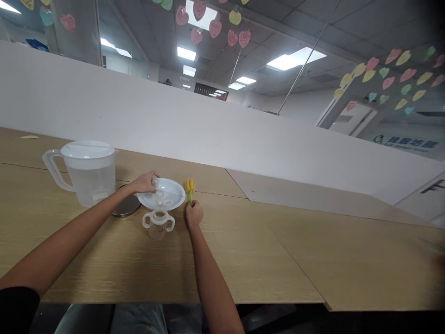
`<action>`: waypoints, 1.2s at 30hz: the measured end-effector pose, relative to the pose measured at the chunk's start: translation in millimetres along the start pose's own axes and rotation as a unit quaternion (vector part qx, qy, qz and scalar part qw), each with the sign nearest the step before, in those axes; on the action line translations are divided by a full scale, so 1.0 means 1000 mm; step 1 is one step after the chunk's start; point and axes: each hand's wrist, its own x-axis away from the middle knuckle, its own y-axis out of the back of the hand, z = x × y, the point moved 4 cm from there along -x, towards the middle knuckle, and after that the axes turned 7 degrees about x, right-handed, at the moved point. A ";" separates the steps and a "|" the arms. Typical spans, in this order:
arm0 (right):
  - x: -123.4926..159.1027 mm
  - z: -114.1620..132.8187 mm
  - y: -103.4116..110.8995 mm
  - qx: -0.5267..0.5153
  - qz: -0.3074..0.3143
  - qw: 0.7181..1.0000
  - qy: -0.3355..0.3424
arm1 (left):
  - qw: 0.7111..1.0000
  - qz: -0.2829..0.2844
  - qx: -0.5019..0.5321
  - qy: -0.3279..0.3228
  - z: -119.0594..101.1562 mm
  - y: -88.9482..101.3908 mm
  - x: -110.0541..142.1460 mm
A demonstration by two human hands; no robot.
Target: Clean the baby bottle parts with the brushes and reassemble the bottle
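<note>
My left hand (pixel 145 183) is over the near-left rim of a white plate (pixel 174 191), its fingers closed on a small clear piece (pixel 155 183), possibly a silicone teat. My right hand (pixel 193 214) grips the green handle of a yellow sponge bottle brush (pixel 189 186), held upright just to the right of the plate. More small translucent parts (pixel 167 202) lie on the plate. A clear two-handled baby bottle (pixel 157 230) with no top on it stands just in front of the plate, between my hands.
A clear plastic pitcher (pixel 91 180) with a white lid, holding water, stands left of my left forearm. Partly under that forearm lies a round metal lid (pixel 127 202). The wooden table (pixel 264 250) ends near me, and a white partition (pixel 174 116) rises behind it.
</note>
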 end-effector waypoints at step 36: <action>0.029 0.051 0.028 0.007 -0.023 0.926 0.377 | 0.845 -0.331 0.417 -0.049 0.023 -0.041 0.049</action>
